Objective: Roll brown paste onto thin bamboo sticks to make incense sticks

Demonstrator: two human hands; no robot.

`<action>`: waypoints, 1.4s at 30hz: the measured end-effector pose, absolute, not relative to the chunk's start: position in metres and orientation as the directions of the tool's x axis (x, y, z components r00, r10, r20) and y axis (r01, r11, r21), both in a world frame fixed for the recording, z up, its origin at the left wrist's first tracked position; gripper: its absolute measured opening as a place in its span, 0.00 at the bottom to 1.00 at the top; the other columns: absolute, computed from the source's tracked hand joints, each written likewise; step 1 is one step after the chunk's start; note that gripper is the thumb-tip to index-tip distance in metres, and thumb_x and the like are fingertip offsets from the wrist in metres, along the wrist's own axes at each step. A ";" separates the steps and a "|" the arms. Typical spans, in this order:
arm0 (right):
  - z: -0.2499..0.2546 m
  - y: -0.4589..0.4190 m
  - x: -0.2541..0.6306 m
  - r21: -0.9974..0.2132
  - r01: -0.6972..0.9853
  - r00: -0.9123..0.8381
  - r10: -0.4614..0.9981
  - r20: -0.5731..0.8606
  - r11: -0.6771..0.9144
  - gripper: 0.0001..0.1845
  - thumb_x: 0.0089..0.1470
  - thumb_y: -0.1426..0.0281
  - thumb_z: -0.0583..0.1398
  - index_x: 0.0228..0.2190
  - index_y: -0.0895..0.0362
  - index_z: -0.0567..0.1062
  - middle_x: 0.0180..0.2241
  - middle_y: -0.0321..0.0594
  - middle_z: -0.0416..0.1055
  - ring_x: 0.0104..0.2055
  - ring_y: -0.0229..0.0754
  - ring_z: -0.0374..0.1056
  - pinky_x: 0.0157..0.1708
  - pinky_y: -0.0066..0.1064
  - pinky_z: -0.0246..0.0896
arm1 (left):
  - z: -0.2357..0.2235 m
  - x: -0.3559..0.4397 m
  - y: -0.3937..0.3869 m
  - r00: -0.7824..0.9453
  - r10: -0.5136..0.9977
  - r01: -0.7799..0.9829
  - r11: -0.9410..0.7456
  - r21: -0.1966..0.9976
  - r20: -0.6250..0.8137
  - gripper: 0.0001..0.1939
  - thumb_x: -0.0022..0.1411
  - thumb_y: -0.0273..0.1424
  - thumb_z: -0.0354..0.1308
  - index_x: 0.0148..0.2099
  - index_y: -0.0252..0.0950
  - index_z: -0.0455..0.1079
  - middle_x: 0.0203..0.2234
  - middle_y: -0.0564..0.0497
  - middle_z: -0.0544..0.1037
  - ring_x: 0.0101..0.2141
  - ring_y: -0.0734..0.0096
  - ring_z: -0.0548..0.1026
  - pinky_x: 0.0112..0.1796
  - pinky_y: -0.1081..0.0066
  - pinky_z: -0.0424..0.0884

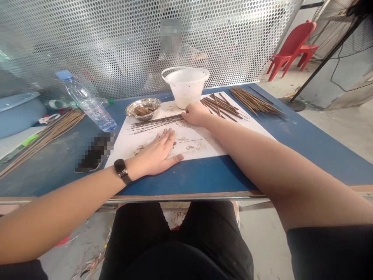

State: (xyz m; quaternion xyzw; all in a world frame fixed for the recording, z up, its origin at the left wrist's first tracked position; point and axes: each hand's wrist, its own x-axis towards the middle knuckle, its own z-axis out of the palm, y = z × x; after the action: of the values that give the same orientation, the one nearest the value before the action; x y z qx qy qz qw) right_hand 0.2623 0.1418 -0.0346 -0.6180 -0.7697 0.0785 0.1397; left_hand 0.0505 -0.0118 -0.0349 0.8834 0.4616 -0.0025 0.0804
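My left hand [159, 153] lies flat on the white paper [210, 146], fingers stretched out and thumb apart. By its fingertips a single thin stick [190, 140] runs to the right, with a small dark bit at its near end. My right hand [198, 113] is closed at the right end of a loose bundle of thin dark sticks [157, 123]; its fingertips are partly hidden. Just right of that hand, thicker brown-coated sticks [223, 105] lie crossed on the paper. A metal bowl [128, 109] holding brown lumps [142, 110] stands left of the bundle.
A white bucket [188, 91] stands behind my right hand, before a perforated metal panel [122, 46]. Coated sticks [253, 100] lie at the right. On the left are a water bottle [90, 103], a phone [94, 152], long thin sticks [43, 140] and a blue basin [17, 114].
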 end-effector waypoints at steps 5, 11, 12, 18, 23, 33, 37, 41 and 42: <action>-0.035 0.145 0.266 -0.308 0.919 -0.224 0.969 0.101 0.245 0.16 0.64 0.61 0.59 0.40 0.54 0.86 0.45 0.51 0.83 0.47 0.58 0.77 0.44 0.42 0.71 | -0.034 0.051 -0.002 0.598 0.797 0.798 -0.582 0.156 -0.085 0.56 0.74 0.65 0.32 0.83 0.22 0.36 0.80 0.31 0.38 0.79 0.42 0.41 0.75 0.46 0.44; -0.030 0.143 0.268 -0.304 0.923 -0.220 0.972 0.082 0.235 0.18 0.64 0.58 0.59 0.39 0.55 0.85 0.43 0.49 0.83 0.45 0.54 0.76 0.43 0.39 0.69 | -0.031 0.061 0.050 0.554 0.828 0.827 -0.536 0.171 -0.082 0.57 0.73 0.65 0.33 0.83 0.22 0.36 0.80 0.33 0.37 0.79 0.40 0.38 0.75 0.44 0.42; -0.029 0.142 0.268 -0.311 0.923 -0.215 0.974 0.076 0.228 0.18 0.65 0.58 0.59 0.39 0.55 0.85 0.42 0.49 0.83 0.44 0.53 0.76 0.42 0.38 0.68 | -0.030 0.062 0.053 0.545 0.834 0.833 -0.527 0.168 -0.085 0.58 0.72 0.65 0.33 0.83 0.22 0.36 0.80 0.32 0.37 0.79 0.40 0.38 0.75 0.44 0.41; -0.026 0.143 0.271 -0.332 0.917 -0.211 0.976 0.061 0.219 0.17 0.65 0.59 0.60 0.38 0.56 0.85 0.41 0.47 0.83 0.44 0.51 0.75 0.39 0.36 0.65 | -0.031 0.056 0.019 0.593 0.803 0.798 -0.575 0.181 -0.063 0.59 0.73 0.66 0.32 0.83 0.21 0.35 0.80 0.32 0.37 0.79 0.41 0.36 0.75 0.45 0.40; -0.029 0.142 0.273 -0.326 0.916 -0.224 0.972 0.065 0.233 0.16 0.64 0.59 0.59 0.37 0.55 0.84 0.40 0.47 0.83 0.41 0.50 0.74 0.36 0.36 0.62 | -0.036 0.052 -0.005 0.616 0.788 0.776 -0.605 0.176 -0.008 0.58 0.72 0.67 0.30 0.83 0.24 0.35 0.81 0.32 0.37 0.79 0.41 0.36 0.75 0.44 0.40; -0.030 0.141 0.274 -0.316 0.921 -0.219 0.974 0.063 0.228 0.17 0.66 0.59 0.59 0.36 0.56 0.83 0.38 0.45 0.81 0.39 0.46 0.70 0.32 0.34 0.56 | -0.032 0.063 0.017 0.572 0.820 0.813 -0.572 0.106 0.037 0.58 0.74 0.65 0.30 0.82 0.17 0.37 0.80 0.26 0.39 0.79 0.35 0.36 0.75 0.42 0.39; -0.030 0.140 0.273 -0.297 0.926 -0.224 0.973 0.060 0.232 0.17 0.66 0.59 0.59 0.36 0.57 0.83 0.39 0.46 0.81 0.39 0.46 0.70 0.33 0.34 0.56 | -0.038 0.059 -0.002 0.605 0.795 0.791 -0.606 0.084 0.042 0.58 0.74 0.65 0.31 0.82 0.19 0.39 0.79 0.25 0.43 0.78 0.34 0.39 0.74 0.40 0.42; -0.031 0.140 0.272 -0.289 0.928 -0.225 0.972 0.066 0.234 0.16 0.66 0.59 0.59 0.35 0.56 0.82 0.38 0.47 0.81 0.39 0.46 0.69 0.33 0.35 0.55 | -0.039 0.062 -0.004 0.578 0.813 0.811 -0.582 0.066 0.065 0.59 0.73 0.66 0.30 0.82 0.17 0.39 0.79 0.23 0.44 0.78 0.31 0.41 0.73 0.39 0.43; -0.031 0.141 0.272 -0.292 0.927 -0.227 0.972 0.067 0.237 0.16 0.66 0.60 0.60 0.34 0.56 0.82 0.38 0.46 0.80 0.38 0.46 0.69 0.33 0.35 0.55 | -0.039 0.064 -0.001 0.573 0.816 0.814 -0.578 0.059 0.078 0.59 0.73 0.66 0.31 0.82 0.17 0.40 0.79 0.23 0.44 0.78 0.31 0.42 0.73 0.39 0.43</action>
State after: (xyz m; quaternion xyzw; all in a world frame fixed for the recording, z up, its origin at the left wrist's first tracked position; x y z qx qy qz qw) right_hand 0.2716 0.1406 -0.0313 -0.6104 -0.7775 0.0952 0.1178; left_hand 0.0637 -0.0007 -0.0390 0.8869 0.4594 0.0482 0.0083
